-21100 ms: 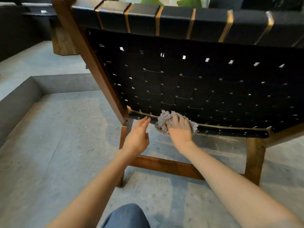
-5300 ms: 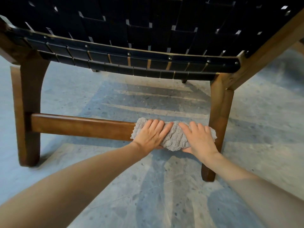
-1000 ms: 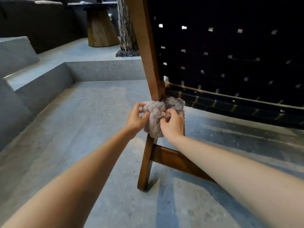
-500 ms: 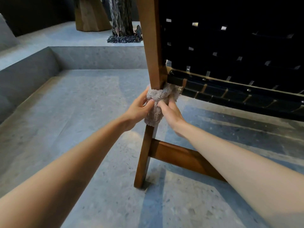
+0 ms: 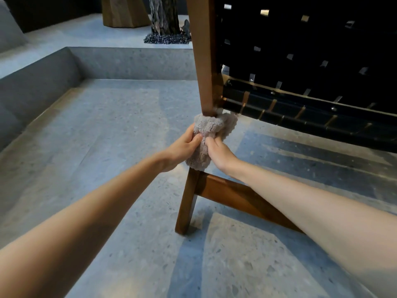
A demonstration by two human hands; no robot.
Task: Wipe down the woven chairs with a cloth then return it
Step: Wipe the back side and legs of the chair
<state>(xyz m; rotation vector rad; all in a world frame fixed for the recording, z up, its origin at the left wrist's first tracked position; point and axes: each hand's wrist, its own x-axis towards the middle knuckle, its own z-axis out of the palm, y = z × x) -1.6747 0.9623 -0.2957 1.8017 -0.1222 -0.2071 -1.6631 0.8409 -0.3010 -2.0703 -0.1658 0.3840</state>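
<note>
Fluffy grey terry cloth (image 5: 211,139): bunched and wrapped around the brown wooden rear leg (image 5: 189,198) of the chair, just below the joint with the seat rail. Gripped from both sides. Left hand (image 5: 182,148): closed on the cloth's left side, thumb on top, fingers curled into the pile. Right hand (image 5: 219,152): closed on the right side, thumb pressed into the fabric close to the left thumb, fingers hidden behind the cloth. Lower edge of the cloth hanging just above the junction of the leg and the wooden cross stretcher (image 5: 240,200).

Above the cloth: slanted wooden back post (image 5: 204,54), rising to the top of the frame. To its right: black woven strap backrest (image 5: 300,46), with small gaps of light between the bands, ending in a lower rail (image 5: 300,110) wrapped in black straps with brass-toned stripes. Leg foot planted on the grey speckled stone floor (image 5: 118,130), striped by blue-tinted shadows beneath the chair.

Farther off: raised grey stone step (image 5: 133,61) bounding the sunken floor on the left and at the back. On the upper level: rough dark tree trunk (image 5: 164,15) ringed by small black pebbles (image 5: 166,38), and just left of it a chunky wooden block base (image 5: 123,10). Both bare forearms stretched in from the bottom corners.
</note>
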